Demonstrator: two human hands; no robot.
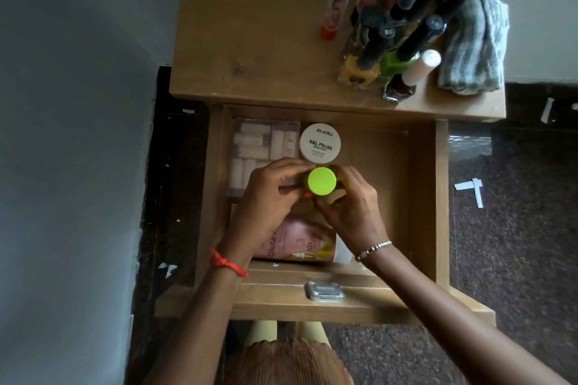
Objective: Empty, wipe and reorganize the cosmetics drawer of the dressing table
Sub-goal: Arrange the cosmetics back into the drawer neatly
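Note:
The wooden drawer [419, 184] of the dressing table stands pulled out below me. Over its middle, my left hand [269, 197] and my right hand [350, 203] both grip a bottle with a bright green cap [322, 181], seen from above. Behind the cap lies a round white jar [320, 143] labelled nail polish. At the drawer's back left sits a clear box [266, 137] of pale tubes. A pink sachet [297, 244] lies under my wrists at the drawer's front left.
On the tabletop [250, 40] at the back right stand several nail polish bottles [391, 50], a clear tube with a red base [339, 0] and a folded grey-green cloth [475, 37]. A small silver case [325, 291] rests on the drawer's front edge. Paper scraps [469, 191] lie on the dark floor.

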